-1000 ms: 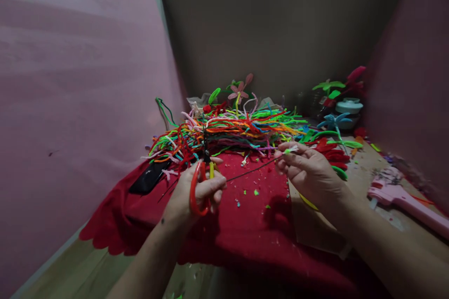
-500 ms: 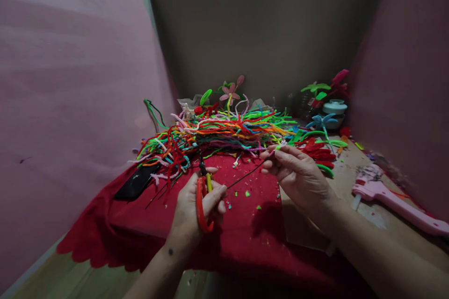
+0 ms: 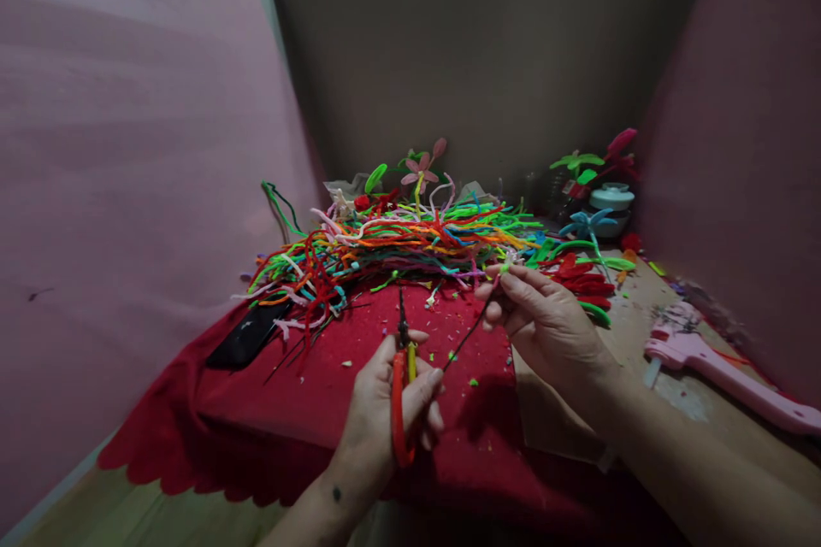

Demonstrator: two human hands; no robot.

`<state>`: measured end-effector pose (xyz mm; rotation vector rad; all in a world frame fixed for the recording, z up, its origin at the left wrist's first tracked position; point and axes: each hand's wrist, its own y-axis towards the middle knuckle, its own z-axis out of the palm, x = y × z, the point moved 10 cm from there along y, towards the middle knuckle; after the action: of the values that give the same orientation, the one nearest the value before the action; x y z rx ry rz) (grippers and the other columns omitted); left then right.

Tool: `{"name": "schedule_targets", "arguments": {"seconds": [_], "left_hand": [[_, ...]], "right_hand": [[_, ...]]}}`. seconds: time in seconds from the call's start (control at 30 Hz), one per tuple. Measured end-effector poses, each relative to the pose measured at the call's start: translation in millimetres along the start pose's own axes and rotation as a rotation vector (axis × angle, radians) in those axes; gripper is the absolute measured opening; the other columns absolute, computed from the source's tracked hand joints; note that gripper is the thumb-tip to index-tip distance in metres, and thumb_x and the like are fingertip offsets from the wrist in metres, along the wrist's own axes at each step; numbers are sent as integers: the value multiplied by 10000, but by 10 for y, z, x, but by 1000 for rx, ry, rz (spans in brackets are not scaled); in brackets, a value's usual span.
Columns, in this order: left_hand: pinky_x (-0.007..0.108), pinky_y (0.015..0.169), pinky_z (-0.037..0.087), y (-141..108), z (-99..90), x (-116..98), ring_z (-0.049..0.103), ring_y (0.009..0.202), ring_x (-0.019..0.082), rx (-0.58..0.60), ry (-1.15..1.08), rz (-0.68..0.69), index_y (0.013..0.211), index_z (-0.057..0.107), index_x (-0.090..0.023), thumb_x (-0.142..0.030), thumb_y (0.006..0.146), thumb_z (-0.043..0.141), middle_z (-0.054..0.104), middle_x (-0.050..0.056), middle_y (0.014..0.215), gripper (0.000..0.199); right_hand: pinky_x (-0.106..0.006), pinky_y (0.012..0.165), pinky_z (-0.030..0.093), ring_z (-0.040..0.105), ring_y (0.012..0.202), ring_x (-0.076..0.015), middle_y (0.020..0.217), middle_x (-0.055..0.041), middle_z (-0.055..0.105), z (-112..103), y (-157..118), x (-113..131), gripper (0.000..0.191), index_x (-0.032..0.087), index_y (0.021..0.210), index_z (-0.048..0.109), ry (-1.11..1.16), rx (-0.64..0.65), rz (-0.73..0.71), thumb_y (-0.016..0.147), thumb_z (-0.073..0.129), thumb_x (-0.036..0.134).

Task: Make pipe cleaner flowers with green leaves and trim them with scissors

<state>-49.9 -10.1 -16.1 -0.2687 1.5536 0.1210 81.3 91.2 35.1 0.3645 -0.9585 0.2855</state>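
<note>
My left hand point(image 3: 391, 397) is wrapped round scissors point(image 3: 398, 410) with red and yellow handles, their dark blades pointing away from me. The thumb and fingers of that hand also reach the lower end of a thin dark stem point(image 3: 468, 336). My right hand point(image 3: 545, 312) pinches the stem's upper end, just below a small green and whitish piece point(image 3: 505, 266). Behind both hands lies a wide heap of colourful fuzzy stems point(image 3: 410, 235).
A dark phone point(image 3: 247, 337) lies left on the red cloth point(image 3: 275, 406). On the right are a pink glue gun point(image 3: 718, 372), red fuzzy pieces point(image 3: 577, 276), a blue fuzzy flower point(image 3: 587, 224) and a pale-lidded jar point(image 3: 611, 198). Small scraps dot the cloth.
My left hand has moved right and toward me with the scissors, nearer my right hand. The dark stem now slants more steeply. My right hand has barely moved.
</note>
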Motion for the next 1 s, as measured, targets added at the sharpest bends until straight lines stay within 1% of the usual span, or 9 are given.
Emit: {"name": "schedule_targets", "arguments": {"seconds": [0.1,0.17,0.27,0.37,0.43,0.53,0.77,0.9,1.0], "left_hand": [[164,312,364,-1,77,92,495,347,80,72,54,-43,1072,377,-212,-421,753,558,586,-33,644,423],[166,337,380,15,68,43,532,394,87,114,168,-2,1084,381,-221,-423,786,509,599,-14,708,383],[211,485,472,45,5,-198,592,536,113,131,502,204,1130,394,-222,-341,847,413,598,6,749,308],[276,673,505,53,-21,-412,618,764,160,85,943,442,1211,366,-197,-188,835,367,605,74,930,375],[318,743,501,51,-5,-480,602,875,191,41,1215,568,1262,327,-170,-126,811,351,583,112,1028,454],[343,772,502,51,31,-504,585,939,217,8,1489,668,1294,306,-127,-89,810,325,579,131,1030,485],[346,668,517,33,81,-554,602,819,230,31,1731,691,1296,320,-52,-61,826,283,592,140,930,471],[335,644,512,27,88,-580,592,805,225,21,1765,710,1298,319,-56,-59,830,265,579,138,931,471],[327,627,507,24,86,-605,583,780,220,19,1797,710,1284,339,-66,-56,825,266,571,127,902,465]], "right_hand": [[-184,418,405,502,450,-62,645,-15,644,-7,-4,-43,151,154,771,662,-9,-4,55,705,664,289],[-158,365,335,446,390,-40,570,5,616,-5,-16,-82,153,150,755,668,-19,0,108,690,675,289],[-140,321,247,368,330,-19,469,29,561,-5,-43,-140,144,147,721,671,-37,-1,180,674,683,283],[-146,341,280,406,356,-31,475,20,572,-13,-68,-193,119,151,686,665,-46,-10,229,617,712,236],[-160,360,312,449,384,-49,502,13,595,-28,-78,-225,146,161,696,660,-50,-21,250,573,729,200],[-170,360,311,464,386,-60,513,6,613,-39,-90,-272,180,168,716,658,-62,-23,279,557,737,198],[-172,347,260,415,368,-50,499,-4,615,-12,-121,-310,172,150,731,681,-98,12,309,568,713,192],[-148,336,256,387,360,-30,481,-4,595,42,-140,-319,66,133,601,631,-126,62,327,590,689,163],[-143,308,265,385,337,-33,461,9,576,74,-161,-334,112,144,542,583,-118,68,360,580,688,154]]}}
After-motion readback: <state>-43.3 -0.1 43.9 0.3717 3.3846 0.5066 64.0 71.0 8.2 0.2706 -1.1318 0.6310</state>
